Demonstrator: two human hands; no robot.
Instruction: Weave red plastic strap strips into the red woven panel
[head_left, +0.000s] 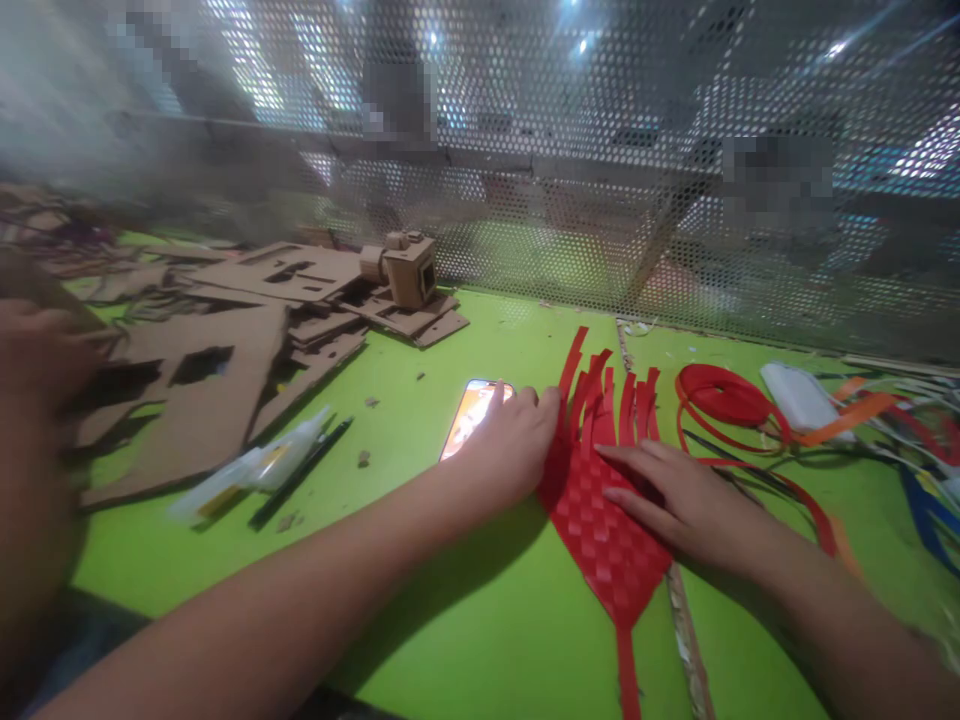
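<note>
A red woven piece (611,525) of flat, shiny strips lies on the green table, with loose strip ends fanning out at the top and one long tail pointing toward me. My right hand (675,490) rests on its right side, fingers spread and stretched over the weave. At the weave's upper left edge is my left hand (517,440); its index finger reaches out over a phone (466,412) with a lit orange and white screen. The other fingers of that hand are bent, and I see nothing held in them.
A coil of red strip (724,395) lies to the right, near a white box-like object (802,395) and tangled coloured strips. Cut cardboard sheets (217,400) and a small cardboard model (411,272) occupy the left. Another person's blurred hand (41,360) is there. Perforated screen (525,150) behind.
</note>
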